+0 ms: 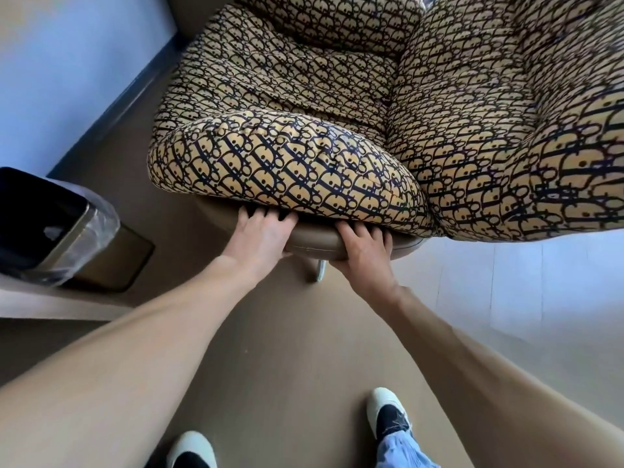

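— Where is the chair base (314,243) sitting?
— Mid-scene, directly under the patterned cushion (287,163), with a bin (50,228) standing to the left.
— And the hands?
— The left hand (261,236) and right hand (366,251) are gripping its near rim side by side, fingers curling over the top beneath the cushion, thumbs tucking underneath.

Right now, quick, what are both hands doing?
Left hand: grips the sofa's tan base rim.
Right hand: grips the same rim.
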Motion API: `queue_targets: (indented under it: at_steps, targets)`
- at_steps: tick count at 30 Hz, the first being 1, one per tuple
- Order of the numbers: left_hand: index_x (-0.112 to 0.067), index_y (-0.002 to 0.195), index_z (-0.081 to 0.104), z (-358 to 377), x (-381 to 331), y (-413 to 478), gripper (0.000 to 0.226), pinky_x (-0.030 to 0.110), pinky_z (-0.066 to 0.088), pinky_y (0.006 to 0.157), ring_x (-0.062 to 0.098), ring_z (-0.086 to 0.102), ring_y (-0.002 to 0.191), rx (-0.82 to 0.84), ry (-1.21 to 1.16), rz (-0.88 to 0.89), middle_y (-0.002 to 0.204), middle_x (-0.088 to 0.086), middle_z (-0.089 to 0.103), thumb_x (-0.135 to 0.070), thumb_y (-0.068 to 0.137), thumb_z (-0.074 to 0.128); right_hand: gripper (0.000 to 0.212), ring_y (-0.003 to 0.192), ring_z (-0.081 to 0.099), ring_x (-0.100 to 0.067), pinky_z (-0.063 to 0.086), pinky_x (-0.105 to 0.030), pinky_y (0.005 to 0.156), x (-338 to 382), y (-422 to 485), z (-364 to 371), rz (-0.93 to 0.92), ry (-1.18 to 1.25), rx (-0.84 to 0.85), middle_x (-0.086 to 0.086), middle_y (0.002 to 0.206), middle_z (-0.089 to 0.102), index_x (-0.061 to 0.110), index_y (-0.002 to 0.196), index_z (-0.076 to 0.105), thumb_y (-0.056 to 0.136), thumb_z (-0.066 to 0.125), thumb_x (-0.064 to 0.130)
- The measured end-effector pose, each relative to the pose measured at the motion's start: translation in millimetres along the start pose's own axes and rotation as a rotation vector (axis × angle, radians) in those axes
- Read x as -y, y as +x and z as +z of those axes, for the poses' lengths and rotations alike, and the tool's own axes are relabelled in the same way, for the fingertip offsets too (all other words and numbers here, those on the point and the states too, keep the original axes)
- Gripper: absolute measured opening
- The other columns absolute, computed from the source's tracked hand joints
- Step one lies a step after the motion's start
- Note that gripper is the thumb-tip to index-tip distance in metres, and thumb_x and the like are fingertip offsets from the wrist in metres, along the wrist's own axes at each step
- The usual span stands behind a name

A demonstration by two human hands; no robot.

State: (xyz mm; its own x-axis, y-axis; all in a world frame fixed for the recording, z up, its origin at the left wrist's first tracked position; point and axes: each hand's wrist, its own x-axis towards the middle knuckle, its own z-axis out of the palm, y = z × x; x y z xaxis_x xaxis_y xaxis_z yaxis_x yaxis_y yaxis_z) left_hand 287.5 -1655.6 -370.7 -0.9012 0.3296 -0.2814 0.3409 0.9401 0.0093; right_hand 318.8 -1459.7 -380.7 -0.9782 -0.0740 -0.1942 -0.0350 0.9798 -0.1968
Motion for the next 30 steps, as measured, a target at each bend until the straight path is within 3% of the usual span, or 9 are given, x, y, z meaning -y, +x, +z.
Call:
queue_targets:
  at_steps: [11, 20, 30]
  targets:
    - [-0.017, 0.127, 0.051, -6, 59, -18, 0.049, 0.056, 0.043, 0.104, 0.033, 0.063, 0.107, 0.015, 0.013, 0.101, 0.106, 0.01, 0.066, -0.036, 0.088, 0.072, 0.06, 0.124, 0.041, -0.036, 0.022, -0.058, 0.115, 67, -13, 11, 0.101, 0.051, -0.019, -0.004, 0.136, 0.051, 0.028, 0.14, 0.044, 0.087, 0.071, 0.03]
    - [-0.017, 0.133, 0.049, -3, 93, -51, 0.052, 0.056, 0.041, 0.107, 0.033, 0.063, 0.11, 0.047, 0.029, 0.126, 0.109, 0.011, 0.067, -0.036, 0.089, 0.071, 0.06, 0.124, 0.04, -0.036, 0.023, -0.057, 0.113, 112, -35, 24, 0.135, 0.074, -0.023, -0.002, 0.136, 0.05, 0.029, 0.139, 0.043, 0.086, 0.07, 0.032]
    - [-0.016, 0.136, 0.05, 2, 122, -73, 0.055, 0.053, 0.046, 0.101, 0.033, 0.065, 0.103, 0.036, 0.054, 0.173, 0.103, 0.011, 0.068, -0.032, 0.088, 0.072, 0.063, 0.124, 0.04, -0.038, 0.021, -0.059, 0.114, 143, -48, 36, 0.169, 0.099, -0.006, -0.006, 0.134, 0.051, 0.029, 0.139, 0.041, 0.084, 0.073, 0.029]
